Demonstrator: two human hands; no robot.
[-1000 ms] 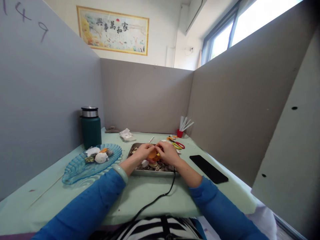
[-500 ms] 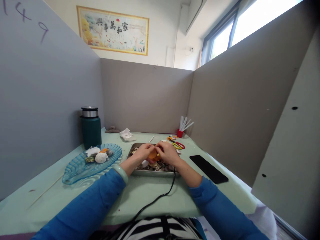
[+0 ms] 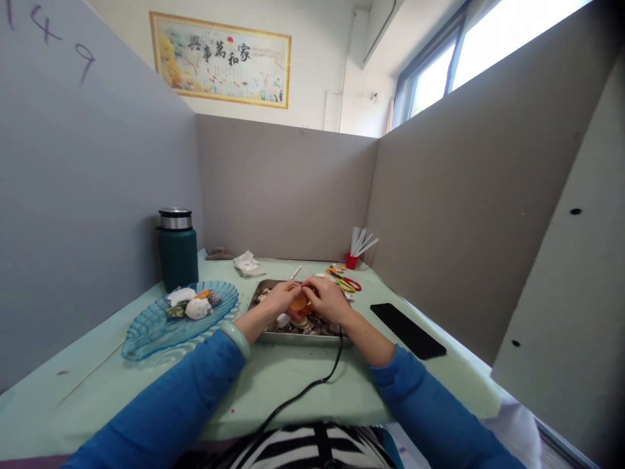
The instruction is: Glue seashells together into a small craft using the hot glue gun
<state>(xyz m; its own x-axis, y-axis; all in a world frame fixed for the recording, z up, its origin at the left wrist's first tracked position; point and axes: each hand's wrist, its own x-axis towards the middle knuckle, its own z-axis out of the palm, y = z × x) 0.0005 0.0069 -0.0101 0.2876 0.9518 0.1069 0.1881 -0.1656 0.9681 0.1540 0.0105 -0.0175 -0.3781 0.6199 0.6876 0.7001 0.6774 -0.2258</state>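
Note:
Over a metal tray (image 3: pixel 303 339), my two hands meet with their fingertips close together. My left hand (image 3: pixel 279 299) is closed on a thin, rounded orange piece (image 3: pixel 298 302), perhaps a shell. At the upper edge of that piece, the thumb and fingers of my right hand (image 3: pixel 326 299) are pinched together; what lies between them is hidden. Below the hands, shells (image 3: pixel 312 324) and small dark pieces fill the tray. A black cord (image 3: pixel 312 385) runs from beneath my right wrist toward my lap.
A blue glass dish (image 3: pixel 146 331) with shells and stones stands left, before a green bottle (image 3: pixel 178 257). Scissors (image 3: pixel 349 284) lie behind the tray, near a red cup (image 3: pixel 351 261) of white sticks. A black phone-like slab (image 3: pixel 407 330) lies right. Grey partitions (image 3: pixel 288 189) enclose the table.
My fingers have shifted very slightly around the orange piece. Both arms and everything on the table stay in place.

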